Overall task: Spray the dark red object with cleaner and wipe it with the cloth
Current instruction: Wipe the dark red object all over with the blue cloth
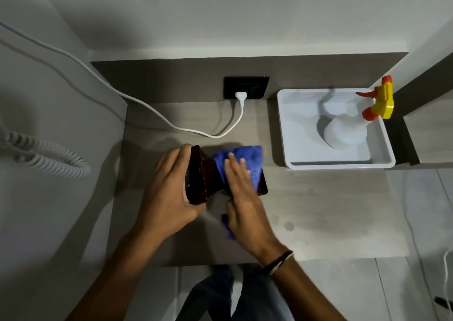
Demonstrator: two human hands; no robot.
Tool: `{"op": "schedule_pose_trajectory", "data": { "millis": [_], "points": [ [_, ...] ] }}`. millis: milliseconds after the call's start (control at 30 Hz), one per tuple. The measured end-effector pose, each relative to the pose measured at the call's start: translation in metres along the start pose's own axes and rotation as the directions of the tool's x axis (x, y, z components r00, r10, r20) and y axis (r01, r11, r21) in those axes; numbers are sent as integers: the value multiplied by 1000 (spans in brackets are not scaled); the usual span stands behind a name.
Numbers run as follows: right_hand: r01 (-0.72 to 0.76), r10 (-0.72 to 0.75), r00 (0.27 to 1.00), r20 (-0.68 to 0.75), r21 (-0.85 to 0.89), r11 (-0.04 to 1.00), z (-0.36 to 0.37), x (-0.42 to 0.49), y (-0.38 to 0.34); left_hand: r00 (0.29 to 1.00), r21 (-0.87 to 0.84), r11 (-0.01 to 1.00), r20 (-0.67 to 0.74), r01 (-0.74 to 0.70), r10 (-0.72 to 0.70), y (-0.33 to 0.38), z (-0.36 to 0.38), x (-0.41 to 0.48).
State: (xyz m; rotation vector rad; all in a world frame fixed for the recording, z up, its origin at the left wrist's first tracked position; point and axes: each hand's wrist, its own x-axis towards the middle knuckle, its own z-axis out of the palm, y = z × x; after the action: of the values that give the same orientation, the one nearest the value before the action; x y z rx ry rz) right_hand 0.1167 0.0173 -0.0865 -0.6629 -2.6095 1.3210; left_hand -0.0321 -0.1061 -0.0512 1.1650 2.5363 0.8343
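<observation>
The dark red object (204, 173) is a glossy, angular dish standing on the grey desk (318, 210), tilted up on its left side. My left hand (169, 186) grips its left edge. My right hand (242, 198) lies flat on a blue cloth (245, 159) and presses it onto the dish's inner face; a corner of the cloth hangs out below my palm. The spray bottle (348, 132), white with a yellow and orange trigger head, stands in the white tray (294, 124) at the back right, apart from both hands.
A white cable (171, 124) runs across the back of the desk to a plug in a black wall socket (246, 88). A coiled phone cord (49, 159) hangs on the left wall. The desk's front edge is close to my legs.
</observation>
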Motion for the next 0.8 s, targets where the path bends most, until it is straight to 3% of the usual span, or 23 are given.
{"op": "schedule_pose_trajectory", "data": {
  "millis": [100,200,367,433,500,533,600,667,733,800],
  "points": [
    [186,-183,983,-35,128,974,20,-4,-40,1000,-19,1000,3,-3,3,5,0,0],
    [280,-280,960,15,-8,960,21,-5,-29,1000,32,999,7,0,-1,0,-2,-6],
    [2,11,998,66,-195,981,-8,3,44,998,48,998,33,46,-47,-8,-10,-11],
    [-111,114,993,22,-102,989,-19,6,60,999,27,999,8,34,-34,-3,-9,-11],
    [-233,243,969,-40,163,959,-25,7,64,996,-42,995,-9,92,-93,-3,-8,-10],
    [-286,323,944,-63,329,900,-28,7,63,990,-110,984,-9,141,-142,-4,-8,-9],
    [-355,485,874,-32,639,682,-33,9,61,972,-233,946,-16,224,-234,-6,-9,-5],
    [-375,577,815,54,809,453,-36,14,58,954,-288,916,-29,279,-300,-4,-12,-3],
    [-385,619,781,82,844,374,-35,18,53,958,-259,927,-21,271,-286,1,-16,-3],
    [-389,641,763,80,850,357,-33,21,50,979,-171,965,75,201,-190,5,-21,-6]
  ]
}}
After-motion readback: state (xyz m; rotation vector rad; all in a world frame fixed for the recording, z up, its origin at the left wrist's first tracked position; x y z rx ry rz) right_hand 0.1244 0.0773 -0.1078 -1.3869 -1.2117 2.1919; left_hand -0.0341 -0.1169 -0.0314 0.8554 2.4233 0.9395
